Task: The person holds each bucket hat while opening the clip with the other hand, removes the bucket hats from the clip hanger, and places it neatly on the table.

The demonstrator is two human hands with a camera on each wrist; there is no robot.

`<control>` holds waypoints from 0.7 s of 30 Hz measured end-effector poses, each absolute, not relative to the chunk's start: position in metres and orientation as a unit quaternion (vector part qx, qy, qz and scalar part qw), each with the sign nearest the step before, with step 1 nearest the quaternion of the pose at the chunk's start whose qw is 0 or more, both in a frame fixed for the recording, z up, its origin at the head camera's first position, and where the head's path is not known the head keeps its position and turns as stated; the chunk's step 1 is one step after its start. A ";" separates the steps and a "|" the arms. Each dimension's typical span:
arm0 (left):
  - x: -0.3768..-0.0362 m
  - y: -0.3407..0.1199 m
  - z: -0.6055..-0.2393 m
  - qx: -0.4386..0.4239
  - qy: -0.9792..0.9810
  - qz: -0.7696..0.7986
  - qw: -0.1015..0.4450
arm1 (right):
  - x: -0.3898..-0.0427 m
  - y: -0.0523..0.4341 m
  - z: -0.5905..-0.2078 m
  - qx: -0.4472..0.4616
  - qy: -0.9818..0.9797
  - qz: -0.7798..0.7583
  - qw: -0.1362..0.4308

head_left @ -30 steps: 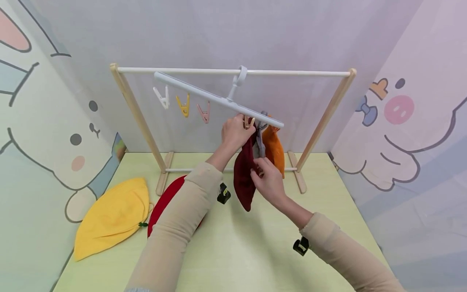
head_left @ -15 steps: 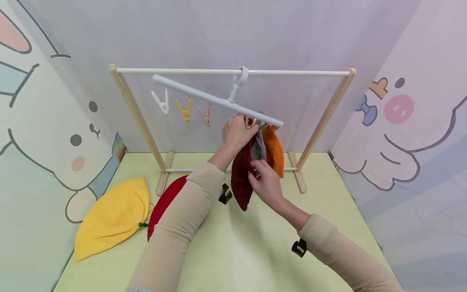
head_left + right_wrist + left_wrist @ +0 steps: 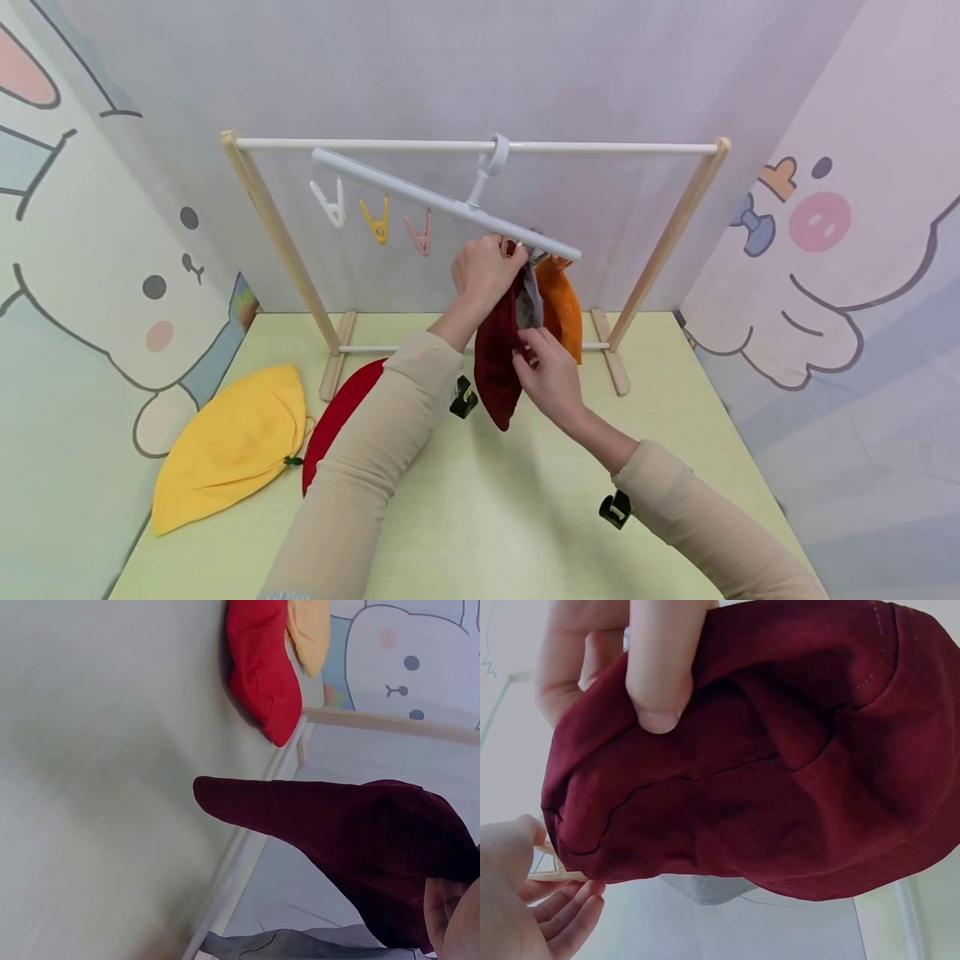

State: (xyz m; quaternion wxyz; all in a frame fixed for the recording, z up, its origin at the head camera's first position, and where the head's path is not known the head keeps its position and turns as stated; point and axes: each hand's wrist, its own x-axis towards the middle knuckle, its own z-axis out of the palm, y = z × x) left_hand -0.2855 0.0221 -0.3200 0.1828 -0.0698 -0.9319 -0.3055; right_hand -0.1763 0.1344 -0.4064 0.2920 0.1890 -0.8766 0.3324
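Note:
A dark red cloth hangs under the tilted white clip hanger, next to a grey cloth and an orange cloth. My left hand grips the red cloth's top edge right below the hanger bar and hides the clip there. My right hand pinches the cloth's right side lower down. The left wrist view is filled by the dark red cloth, with a fingertip pressing into it and a beige clip at the lower left. The right wrist view shows the dark red cloth hanging above the table.
The hanger hooks over the white rail of a wooden rack. White, yellow and pink clips hang with nothing in them. A yellow cloth and a red cloth lie on the green table at the left.
The dark red cloth has been lifted a little towards the hanger bar. My right hand rose with it, and my left hand now covers the beige clip.

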 end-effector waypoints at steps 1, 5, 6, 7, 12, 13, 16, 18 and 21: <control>-0.286 0.022 -0.320 -0.068 -0.932 -0.307 0.183 | -0.176 0.135 -0.406 0.188 -0.876 0.333 0.293; -0.286 0.020 -0.320 -0.067 -0.931 -0.310 0.182 | -0.177 0.136 -0.406 0.181 -0.874 0.338 0.297; -0.286 0.019 -0.319 -0.068 -0.931 -0.310 0.182 | -0.177 0.136 -0.406 0.179 -0.874 0.341 0.297; -0.286 0.019 -0.319 -0.070 -0.931 -0.310 0.181 | -0.177 0.136 -0.406 0.178 -0.873 0.344 0.297; -0.285 0.017 -0.318 -0.085 -0.931 -0.304 0.184 | -0.177 0.137 -0.406 0.171 -0.870 0.353 0.299; -0.285 0.017 -0.318 -0.087 -0.931 -0.303 0.186 | -0.177 0.138 -0.406 0.171 -0.869 0.353 0.301; -0.286 0.016 -0.318 -0.091 -0.928 -0.305 0.196 | -0.177 0.139 -0.407 0.168 -0.867 0.355 0.307; -0.286 0.016 -0.319 -0.093 -0.925 -0.307 0.203 | -0.177 0.140 -0.407 0.165 -0.866 0.357 0.309; -0.288 0.015 -0.320 -0.094 -0.922 -0.312 0.209 | -0.177 0.141 -0.406 0.161 -0.865 0.362 0.309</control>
